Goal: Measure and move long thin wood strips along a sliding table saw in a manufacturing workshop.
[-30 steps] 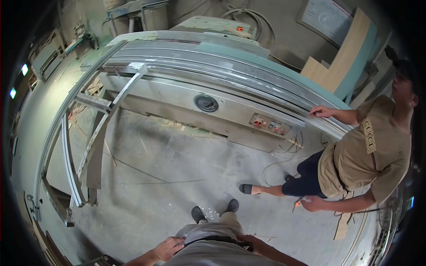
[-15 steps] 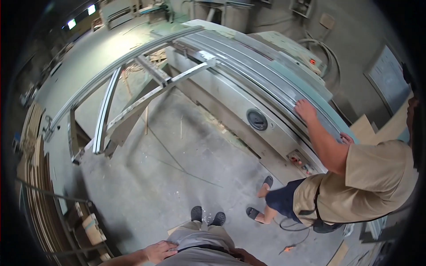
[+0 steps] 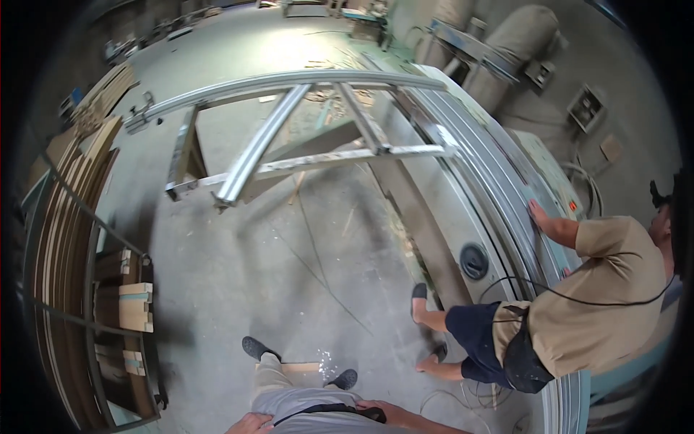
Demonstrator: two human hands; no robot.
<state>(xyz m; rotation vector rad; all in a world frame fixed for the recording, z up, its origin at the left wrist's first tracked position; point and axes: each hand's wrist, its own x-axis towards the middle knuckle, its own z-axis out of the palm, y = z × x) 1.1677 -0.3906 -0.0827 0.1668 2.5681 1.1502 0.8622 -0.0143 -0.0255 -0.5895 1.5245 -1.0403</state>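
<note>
My left hand rests at my left hip against the grey shirt, fingers laid along the cloth. On the other side, my right hand lies against my waist, next to a black item there. Neither hand seems to hold anything, though both are partly cut off or hidden. Ahead of me stands a sliding table saw with a long metal table. From its far end a metal outrigger frame reaches left. A co-worker in a tan shirt leans over the saw at the right, one hand on its table.
A rack with long wooden boards stands along the left, shorter blocks on its lower part. A wooden strip lies by my feet. Cables trail near the co-worker's feet. Wood scraps lie beyond the frame.
My view has swung right, and my feet have moved apart. My right hand now shows at my waist. The co-worker has turned further away from me and still touches the saw table.
</note>
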